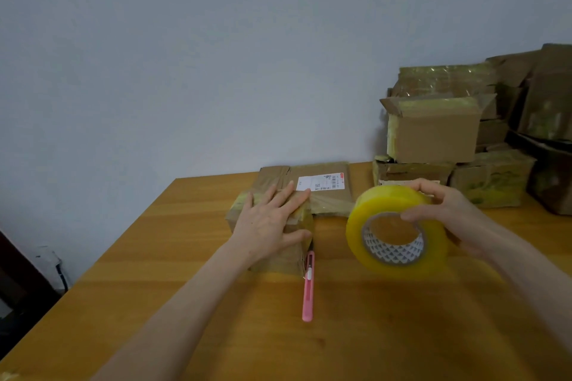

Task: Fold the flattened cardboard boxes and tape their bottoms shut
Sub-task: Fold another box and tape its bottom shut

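cardboard box [289,261], the small taped one: where does it sit?

– on the wooden table [154,256], about the middle of the view, under the left hand [272,222].

how does that hand lie?

– flat, palm down on the box top. the fingers are straight and spread, pointing to 1 o'clock, and the thumb is on the box's right edge. it presses and grips nothing.

and the right hand [448,213]?

– at 3 o'clock from the box. it grips a roll of yellowish clear packing tape [356,225], fingers curled over the top and thumb at the rim of the core. the roll stands on edge, a little tilted, with the core facing the camera. whether it touches the table i cannot tell.

anything else near the box?

– a pink utility knife [308,287] lies on the table at 6 o'clock from the box, its tip just beside the near right corner. at 12 to 1 o'clock lies a flattened carton [337,198] with a white shipping label [322,183]; the left fingertips reach nearly to that label.

further off?

– at 2 o'clock, by the wall, a stack of taped cardboard boxes [439,136].
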